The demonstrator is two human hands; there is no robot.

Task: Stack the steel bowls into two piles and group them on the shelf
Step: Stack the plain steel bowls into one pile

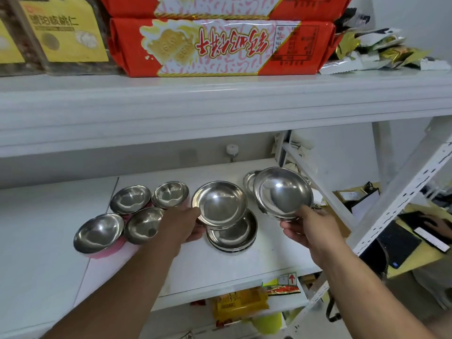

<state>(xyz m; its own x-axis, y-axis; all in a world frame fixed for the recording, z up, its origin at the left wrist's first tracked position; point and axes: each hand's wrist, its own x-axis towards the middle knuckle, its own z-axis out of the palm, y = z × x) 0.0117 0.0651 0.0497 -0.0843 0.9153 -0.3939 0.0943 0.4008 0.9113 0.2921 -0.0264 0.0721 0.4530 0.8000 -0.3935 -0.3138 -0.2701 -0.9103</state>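
Stacking underway | left hand grips shallow steel bowl over started pile | right hand grips deeper steel bowl | four pink-based bowls remain loose

Yellow label on a clear packet, upper shelf, left: printed Chinese characters reading 琥珀核桃仁 across the top.

Red biscuit packet, upper shelf, centre: large red Chinese brush lettering, upside down, not legible with certainty; embossed letters on the pictured biscuits, too small to read; a boxed table of small print at the right end, unreadable.

Small card, edge of the lower shelf: a red arrow pointing up.

Yellow packet, below the bowl shelf: dark print, blurred.
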